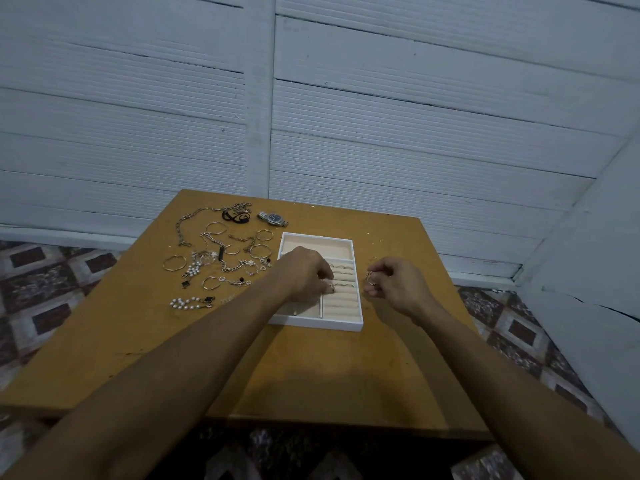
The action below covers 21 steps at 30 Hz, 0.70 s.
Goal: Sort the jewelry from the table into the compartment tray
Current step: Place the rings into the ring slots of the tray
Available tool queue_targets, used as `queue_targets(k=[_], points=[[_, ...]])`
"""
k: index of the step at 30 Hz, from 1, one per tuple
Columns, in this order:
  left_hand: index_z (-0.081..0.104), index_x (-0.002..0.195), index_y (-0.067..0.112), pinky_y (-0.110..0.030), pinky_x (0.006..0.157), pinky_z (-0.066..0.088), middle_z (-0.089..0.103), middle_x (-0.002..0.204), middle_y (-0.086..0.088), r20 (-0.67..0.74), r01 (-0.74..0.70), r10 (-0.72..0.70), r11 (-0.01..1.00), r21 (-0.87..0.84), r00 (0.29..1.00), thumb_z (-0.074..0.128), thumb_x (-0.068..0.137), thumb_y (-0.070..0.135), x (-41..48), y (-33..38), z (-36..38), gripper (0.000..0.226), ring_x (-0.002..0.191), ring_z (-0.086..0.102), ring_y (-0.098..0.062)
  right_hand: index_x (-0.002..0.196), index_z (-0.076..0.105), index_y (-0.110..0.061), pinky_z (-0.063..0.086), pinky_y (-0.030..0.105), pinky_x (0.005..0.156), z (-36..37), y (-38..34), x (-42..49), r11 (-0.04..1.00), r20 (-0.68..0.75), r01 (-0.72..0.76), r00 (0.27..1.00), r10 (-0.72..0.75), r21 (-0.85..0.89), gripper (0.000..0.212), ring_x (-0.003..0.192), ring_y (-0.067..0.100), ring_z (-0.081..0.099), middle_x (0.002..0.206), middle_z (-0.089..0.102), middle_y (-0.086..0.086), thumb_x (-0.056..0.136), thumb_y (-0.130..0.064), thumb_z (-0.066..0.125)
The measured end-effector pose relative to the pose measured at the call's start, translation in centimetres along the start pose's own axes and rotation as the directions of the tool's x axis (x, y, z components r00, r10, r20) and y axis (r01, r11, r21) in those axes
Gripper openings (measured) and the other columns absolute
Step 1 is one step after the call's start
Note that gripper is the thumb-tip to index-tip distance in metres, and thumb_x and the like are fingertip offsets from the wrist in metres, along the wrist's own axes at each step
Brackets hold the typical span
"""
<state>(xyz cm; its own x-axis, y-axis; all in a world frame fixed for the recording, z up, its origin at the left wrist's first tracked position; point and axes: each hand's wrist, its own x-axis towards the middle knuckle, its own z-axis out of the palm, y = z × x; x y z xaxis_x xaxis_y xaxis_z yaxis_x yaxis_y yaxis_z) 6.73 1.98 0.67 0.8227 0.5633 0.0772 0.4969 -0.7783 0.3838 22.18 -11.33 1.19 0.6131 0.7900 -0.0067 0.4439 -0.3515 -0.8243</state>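
Note:
A white compartment tray (348,325) with beige lining sits mid-table. Its right side has padded ring rolls (343,299), and a few rings are slotted in the upper rows. My left hand (304,273) reaches over the tray, fingertips pinching a small ring (331,286) against the rolls. My right hand (394,284) hovers just right of the tray, fingers curled around small rings (370,277). Left of the tray lie loose pieces: hoop bangles (175,263), chains (187,220), a pearl bracelet (190,303) and a wristwatch (273,218).
The wooden table (311,375) has bare surface in front of the tray and on its right strip. A white panelled wall stands behind it, and patterned floor tiles show on both sides.

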Motion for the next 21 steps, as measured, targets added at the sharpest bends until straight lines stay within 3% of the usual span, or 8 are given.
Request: queue_targets(k=[4,7,10,14,17,21], points=[[0.078,0.095,0.025,-0.033,0.077,0.055,0.073,0.095,0.006,0.004,0.017,-0.017,0.999,-0.042,1.000,0.075,0.080,0.038,-0.3,-0.2,0.0,0.021,0.091,0.063,-0.013,0.102,0.068,-0.003,0.060,0.034,0.075,0.1,-0.1,0.1,0.997,-0.008,0.054,0.998,-0.055,-0.052,0.014,0.081,0.025,0.069,0.088,0.069,0.009,0.095,-0.006,0.056],[0.078,0.094,0.025,-0.030,0.076,0.053,0.072,0.096,0.006,-0.012,0.017,-0.018,0.999,-0.037,1.000,0.074,0.080,0.034,-0.4,-0.2,-0.1,0.017,0.091,0.062,-0.013,0.103,0.073,-0.012,0.052,0.027,0.080,0.0,-0.2,0.2,0.969,-0.012,0.146,0.988,-0.152,-0.200,0.015,0.089,0.014,0.063,0.095,0.068,-0.003,0.092,-0.015,0.064],[0.077,0.097,0.026,-0.028,0.078,0.051,0.073,0.099,0.007,-0.022,0.013,-0.014,1.000,-0.007,1.000,0.069,0.084,0.029,-0.5,-0.5,-0.5,0.015,0.093,0.062,-0.011,0.103,0.075,-0.015,0.048,0.021,0.080,0.2,0.0,0.4,0.954,0.025,0.178,0.984,-0.178,-0.241,0.016,0.092,0.010,0.063,0.100,0.071,-0.003,0.090,-0.018,0.067],[0.076,0.100,0.026,-0.025,0.077,0.050,0.073,0.100,0.008,-0.013,0.021,-0.021,1.000,0.007,1.000,0.066,0.085,0.025,-0.8,-1.0,-0.7,0.018,0.093,0.062,-0.010,0.101,0.075,-0.016,0.053,0.029,0.080,1.1,0.1,0.3,0.908,0.084,0.265,0.964,-0.252,-0.323,0.014,0.090,0.012,0.063,0.102,0.072,-0.001,0.090,-0.015,0.065],[0.076,0.100,0.024,-0.025,0.077,0.050,0.073,0.100,0.006,-0.011,0.015,-0.015,1.000,0.007,1.000,0.065,0.086,0.024,-1.1,-1.1,-0.7,0.018,0.091,0.062,-0.011,0.093,0.074,-0.021,0.054,0.036,0.076,1.6,0.2,0.3,0.883,0.096,0.296,0.955,-0.281,-0.364,0.010,0.080,0.012,0.062,0.090,0.071,-0.005,0.088,-0.016,0.067],[0.076,0.101,0.026,-0.030,0.080,0.054,0.073,0.100,0.006,-0.010,0.023,-0.023,1.000,0.011,1.000,0.065,0.086,0.026,-1.4,-1.4,-0.8,0.018,0.090,0.062,-0.012,0.093,0.075,-0.021,0.053,0.034,0.077,1.6,0.3,0.4,0.868,0.118,0.321,0.947,-0.299,-0.378,0.009,0.081,0.011,0.061,0.092,0.072,-0.005,0.087,-0.018,0.069]])
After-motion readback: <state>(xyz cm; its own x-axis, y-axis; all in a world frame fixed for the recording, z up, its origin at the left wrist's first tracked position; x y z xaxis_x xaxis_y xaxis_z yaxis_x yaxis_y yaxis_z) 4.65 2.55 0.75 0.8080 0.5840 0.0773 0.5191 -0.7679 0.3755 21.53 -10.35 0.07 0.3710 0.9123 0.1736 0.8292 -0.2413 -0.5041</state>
